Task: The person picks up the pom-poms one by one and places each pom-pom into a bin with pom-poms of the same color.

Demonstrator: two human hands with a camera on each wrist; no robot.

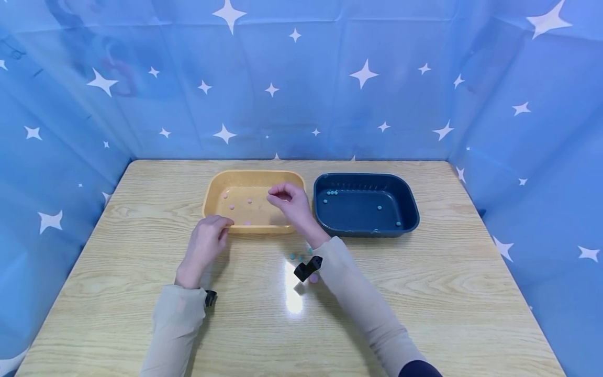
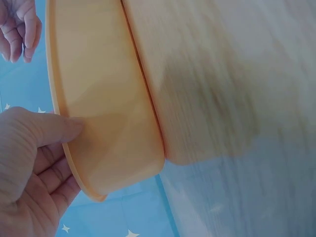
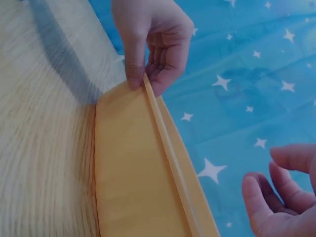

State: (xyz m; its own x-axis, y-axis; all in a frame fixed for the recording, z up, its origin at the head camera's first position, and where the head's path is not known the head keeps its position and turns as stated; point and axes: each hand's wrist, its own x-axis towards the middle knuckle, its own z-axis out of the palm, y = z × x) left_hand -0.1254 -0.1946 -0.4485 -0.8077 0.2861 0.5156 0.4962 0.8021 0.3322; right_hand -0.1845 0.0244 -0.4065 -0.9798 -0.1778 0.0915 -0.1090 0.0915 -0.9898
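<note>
My left hand (image 1: 204, 243) grips the near-left rim of a yellow plastic basin (image 2: 111, 94). In the left wrist view its thumb lies on the outer wall, with the other fingers behind the rim. Over the basin's right side hovers my right hand (image 1: 296, 208), fingers loosely bent. The right wrist view shows a gap between its thumb and fingers (image 3: 256, 197), with nothing held there. Several small pink beads (image 1: 249, 201) lie scattered on the basin floor. Part of that floor is hidden beneath the right hand.
A dark blue basin (image 1: 353, 209) with several teal beads (image 1: 379, 208) stands close on the right. A few teal beads (image 1: 292, 256) and a pink piece (image 1: 313, 278) lie on the wooden table (image 1: 447, 293) by the right wrist. Blue star-patterned cloth (image 1: 282, 110) surrounds the table's back and sides.
</note>
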